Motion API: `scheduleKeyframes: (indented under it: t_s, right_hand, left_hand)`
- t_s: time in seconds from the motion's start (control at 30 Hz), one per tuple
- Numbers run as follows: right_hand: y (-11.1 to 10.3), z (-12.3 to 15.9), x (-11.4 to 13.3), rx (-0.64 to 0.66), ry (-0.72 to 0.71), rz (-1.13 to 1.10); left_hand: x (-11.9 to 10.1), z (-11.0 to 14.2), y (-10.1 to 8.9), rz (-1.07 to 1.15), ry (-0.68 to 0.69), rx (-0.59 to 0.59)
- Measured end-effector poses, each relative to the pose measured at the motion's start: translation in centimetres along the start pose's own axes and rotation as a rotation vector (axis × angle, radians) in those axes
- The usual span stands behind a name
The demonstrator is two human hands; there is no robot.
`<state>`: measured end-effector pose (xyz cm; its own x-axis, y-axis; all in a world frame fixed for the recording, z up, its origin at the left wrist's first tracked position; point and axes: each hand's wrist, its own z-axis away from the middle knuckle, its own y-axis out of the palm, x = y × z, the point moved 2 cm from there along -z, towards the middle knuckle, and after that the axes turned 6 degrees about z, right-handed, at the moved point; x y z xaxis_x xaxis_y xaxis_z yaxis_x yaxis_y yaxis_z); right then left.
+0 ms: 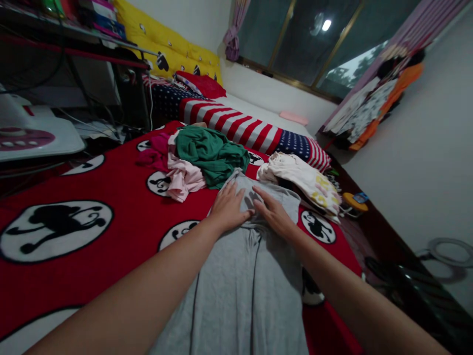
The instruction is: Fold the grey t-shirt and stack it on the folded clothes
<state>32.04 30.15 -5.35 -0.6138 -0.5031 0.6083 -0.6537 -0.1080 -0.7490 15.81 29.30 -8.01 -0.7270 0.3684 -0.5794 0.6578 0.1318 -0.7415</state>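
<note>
A grey garment (244, 286) lies spread lengthwise on the red blanket (111, 197) of the bed. My left hand (229, 207) rests flat on its far end, fingers stretched out and open. My right hand (274, 213) lies flat beside it, fingers also extended, touching the same cloth. Both forearms reach forward over the garment. Just beyond my hands sits a pile of clothes: a green garment (210, 150), a pale pink one (183, 177) and a magenta one (155, 150).
A cream garment with yellow print (303, 180) lies at the right bed edge. A stars-and-stripes cover (240, 125) and yellow pillow (166, 47) lie farther back. A white appliance (33, 133) and desk stand left. Floor and hanging clothes (373, 106) are right.
</note>
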Motion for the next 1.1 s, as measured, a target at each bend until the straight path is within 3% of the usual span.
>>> scheduleKeyframes:
  t_s: [0.1, 0.2, 0.3, 0.4, 0.53, 0.67, 0.73, 0.8, 0.87, 0.97, 1.1]
  right_hand:
    - [-2.0, 7.3, 0.4, -0.096, 0.080, 0.057]
    - [-3.5, 14.0, 0.6, -0.188, 0.104, 0.156]
    - [-3.8, 19.3, 1.6, -0.181, 0.065, 0.262]
    - [-3.2, 23.4, 3.6, -0.096, 0.009, 0.354]
    - [-2.4, 27.7, 6.6, 0.020, -0.095, 0.455]
    - [-1.9, 30.3, 8.8, 0.114, -0.245, 0.520]
    - [-1.9, 30.8, 9.7, 0.156, -0.281, 0.519]
    - [-1.9, 30.8, 10.4, 0.192, -0.310, 0.510]
    - [-1.9, 30.4, 11.0, 0.224, -0.330, 0.492]
    - [-2.0, 29.6, 11.7, 0.242, -0.327, 0.441]
    - [-2.1, 28.6, 12.2, 0.237, -0.286, 0.398]
  left_hand:
    - [1.1, -0.6, -0.5, 0.196, 0.032, -0.148]
    - [1.8, -0.9, -0.9, 0.387, -0.021, -0.284]
    - [1.8, -0.5, -1.2, 0.440, -0.058, -0.344]
    - [1.1, 0.9, -1.8, 0.366, -0.001, -0.310]
    - [0.7, 5.5, -4.5, 0.214, 0.223, -0.112]
    - [0.8, 12.7, -9.1, 0.180, 0.413, 0.244]
    - [0.7, 16.2, -11.4, 0.171, 0.435, 0.439]
    - [0.3, 19.0, -13.3, 0.155, 0.424, 0.540]
    - [-0.3, 20.6, -14.5, 0.152, 0.411, 0.597]
    - [-1.3, 21.4, -14.7, 0.161, 0.412, 0.619]
    - [-1.6, 19.9, -13.2, 0.142, 0.398, 0.485]
